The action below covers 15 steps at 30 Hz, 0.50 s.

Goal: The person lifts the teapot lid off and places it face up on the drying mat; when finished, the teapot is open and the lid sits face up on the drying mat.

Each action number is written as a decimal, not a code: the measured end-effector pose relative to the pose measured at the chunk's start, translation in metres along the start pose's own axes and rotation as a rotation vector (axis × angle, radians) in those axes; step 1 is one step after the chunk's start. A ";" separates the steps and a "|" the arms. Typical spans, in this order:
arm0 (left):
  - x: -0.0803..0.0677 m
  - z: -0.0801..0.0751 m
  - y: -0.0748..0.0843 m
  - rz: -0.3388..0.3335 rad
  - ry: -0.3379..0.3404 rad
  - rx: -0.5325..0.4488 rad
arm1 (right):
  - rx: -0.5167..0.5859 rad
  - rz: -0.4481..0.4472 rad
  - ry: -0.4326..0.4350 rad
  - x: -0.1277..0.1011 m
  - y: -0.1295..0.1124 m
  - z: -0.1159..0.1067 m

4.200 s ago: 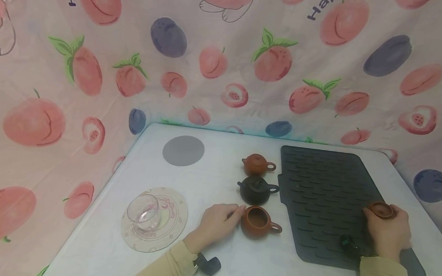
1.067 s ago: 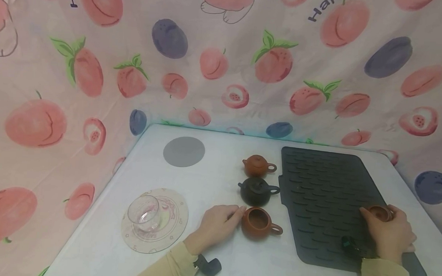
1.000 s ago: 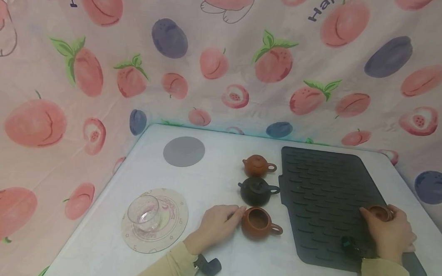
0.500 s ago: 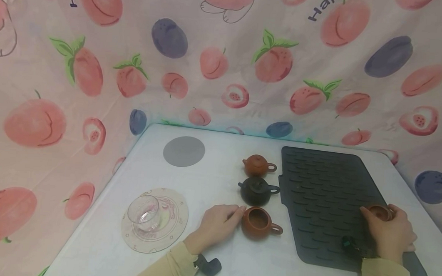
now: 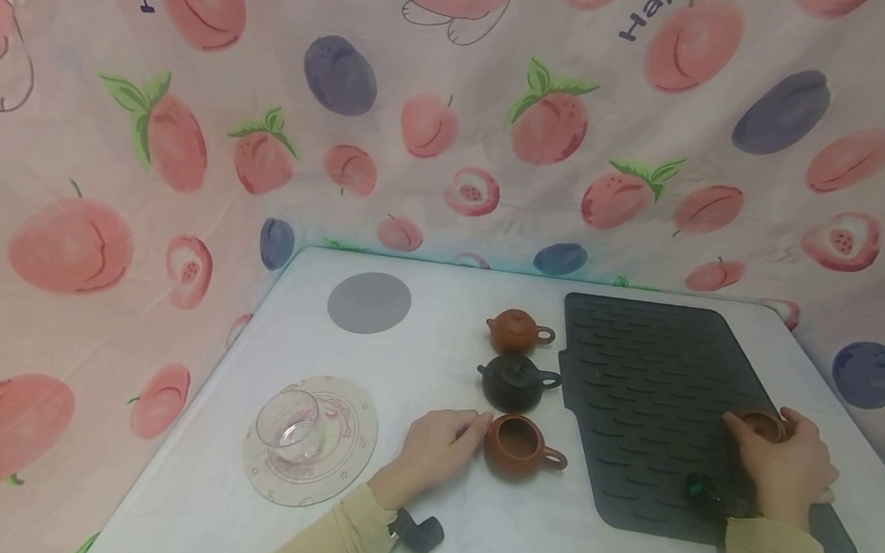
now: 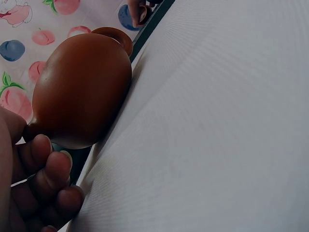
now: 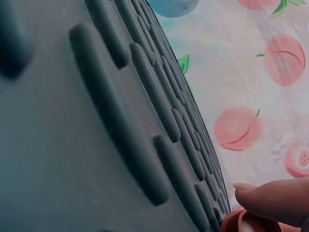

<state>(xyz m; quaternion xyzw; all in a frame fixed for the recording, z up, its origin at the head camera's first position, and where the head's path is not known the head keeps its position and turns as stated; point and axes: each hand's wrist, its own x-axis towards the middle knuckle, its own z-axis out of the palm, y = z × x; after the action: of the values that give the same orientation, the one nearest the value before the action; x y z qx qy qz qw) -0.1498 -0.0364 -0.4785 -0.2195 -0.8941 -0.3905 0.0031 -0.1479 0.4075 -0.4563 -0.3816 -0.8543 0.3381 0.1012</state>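
An open, lidless brown teapot (image 5: pixel 518 445) stands on the white table (image 5: pixel 441 310), just left of the dark ribbed mat (image 5: pixel 647 379). My left hand (image 5: pixel 472 435) lies beside it, with thumb and curled fingers (image 6: pixel 48 169) closed about the spout of this teapot (image 6: pixel 82 92). My right hand (image 5: pixel 778 461) rests on the mat's near right part and holds a small brown lid (image 5: pixel 763 425) between thumb and fingers. In the right wrist view a fingertip (image 7: pixel 270 200) lies on the lid's rim (image 7: pixel 251 223), low over the mat (image 7: pixel 72 145).
A black lidded teapot (image 5: pixel 515 380) and a smaller brown lidded teapot (image 5: pixel 513 330) stand in a row behind the open one. A glass cup (image 5: pixel 287 427) sits on a round coaster (image 5: pixel 343 459) at the left. A grey disc (image 5: pixel 369 303) lies farther back. Fruit-patterned cloth surrounds the table.
The right hand with the lid has sunk slightly toward the mat since the oldest frame. The left hand and the teapots have not moved.
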 end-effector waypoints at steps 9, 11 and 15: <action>0.000 -0.001 0.001 -0.006 0.001 0.000 | 0.006 0.002 0.003 0.001 0.000 0.000; 0.000 0.000 0.000 -0.007 0.003 -0.004 | 0.011 0.005 0.006 0.000 0.000 0.000; 0.000 0.000 0.000 -0.009 0.004 -0.006 | 0.018 0.008 0.006 -0.001 -0.001 -0.001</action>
<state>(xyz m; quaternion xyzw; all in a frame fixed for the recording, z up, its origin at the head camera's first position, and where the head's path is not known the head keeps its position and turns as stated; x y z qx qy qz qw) -0.1500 -0.0363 -0.4786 -0.2147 -0.8939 -0.3936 0.0023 -0.1479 0.4067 -0.4549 -0.3851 -0.8493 0.3452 0.1059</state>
